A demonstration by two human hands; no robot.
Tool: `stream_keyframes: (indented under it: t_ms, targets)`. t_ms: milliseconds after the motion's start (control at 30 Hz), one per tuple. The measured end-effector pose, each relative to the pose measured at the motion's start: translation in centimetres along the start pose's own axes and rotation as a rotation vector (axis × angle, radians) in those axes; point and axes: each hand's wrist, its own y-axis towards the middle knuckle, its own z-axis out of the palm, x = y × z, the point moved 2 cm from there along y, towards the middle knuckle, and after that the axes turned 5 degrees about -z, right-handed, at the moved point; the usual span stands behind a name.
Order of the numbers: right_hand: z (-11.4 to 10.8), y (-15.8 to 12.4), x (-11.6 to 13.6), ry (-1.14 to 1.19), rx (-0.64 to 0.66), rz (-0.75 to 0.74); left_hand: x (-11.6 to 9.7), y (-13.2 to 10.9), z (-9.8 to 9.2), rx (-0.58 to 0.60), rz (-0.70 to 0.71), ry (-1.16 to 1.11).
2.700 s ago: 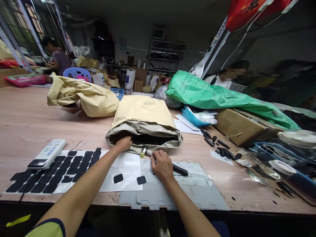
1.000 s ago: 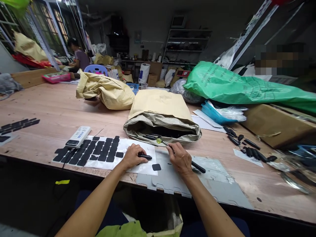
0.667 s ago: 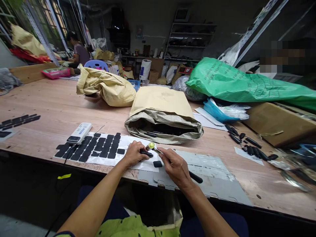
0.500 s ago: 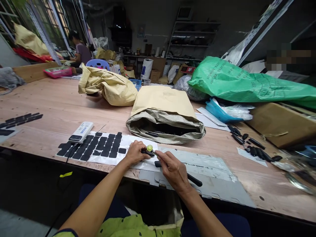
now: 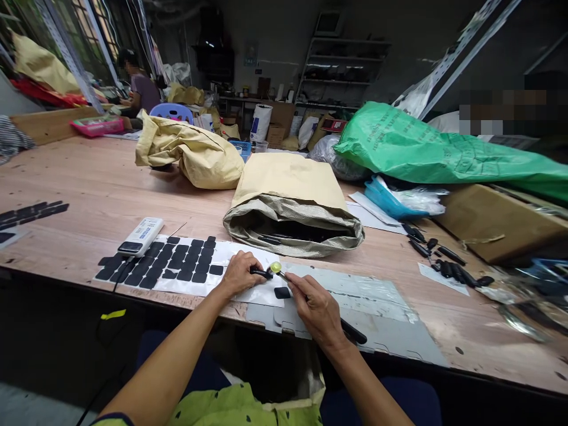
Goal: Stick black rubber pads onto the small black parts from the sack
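Note:
My left hand (image 5: pixel 242 273) is closed around a small black part (image 5: pixel 261 273), which points right from the fingertips. My right hand (image 5: pixel 315 305) pinches a thin metal rod (image 5: pixel 283 275). Between the two hands a round yellow-green piece (image 5: pixel 276 268) sits at the rod's tip, close to the black part; whether they touch I cannot tell. A black patch (image 5: pixel 282 292) lies below the rod. Beyond my right palm shows a black handle (image 5: pixel 354 331); the palm hides whether it belongs to the rod. Left of my hands, rows of black patches (image 5: pixel 180 260) lie on a white sheet.
A white handheld device (image 5: pixel 141 236) rests on the sheet's left end. An open paper sack (image 5: pixel 288 177) stands just behind my hands. Several black parts (image 5: pixel 457 272) lie at right, near a cardboard box (image 5: pixel 501 222) and green sack (image 5: pixel 412 145). Another person (image 5: pixel 142 89) sits far left.
The rod and yellow-green piece have shifted slightly right, away from my left fingers. More of the rod and the black part now shows. The whole view has moved a little.

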Motion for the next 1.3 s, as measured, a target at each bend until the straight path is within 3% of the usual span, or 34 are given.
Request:
stream_keyframes:
  t_ms: [233, 433, 667, 800, 933, 1033, 1100, 1200, 1300]
  targets:
    - [0.6, 3.8, -2.8, -0.07, -0.14, 0.028, -0.2, -0.2, -0.1, 0.029, 0.031, 0.033]
    - [3.0, 5.0, -6.6, -0.156, -0.019, -0.083, 0.1, -0.3, 0.1, 0.085, 0.07, 0.084]
    - [3.8, 4.9, -7.2, -0.168, -0.006, -0.05, -0.5, -0.7, -0.2, 0.047, 0.151, 0.083]
    - [3.9, 5.0, -7.2, -0.194, 0.016, -0.025, -3.3, -4.5, 0.2, 0.053, 0.309, -0.065]
    - [3.9, 4.9, -7.1, -0.213, 0.026, -0.011, -4.8, -10.6, 3.0, 0.24, 0.462, -0.139]
    - [3.9, 5.0, -7.0, -0.209, 0.043, -0.006, -2.6, -13.7, 6.8, 0.47, 0.443, -0.107]
    - [3.9, 5.0, -6.9, -0.212, 0.049, -0.002, 0.5, -14.3, 9.6, 0.59, 0.247, -0.094]
    - [3.8, 5.0, -6.9, -0.218, 0.043, 0.005, 5.0, -14.0, 13.1, 0.569, -0.045, -0.057]
    - [3.9, 4.9, -7.0, -0.218, 0.03, 0.003, 7.3, -13.4, 14.7, 0.48, -0.076, -0.027]
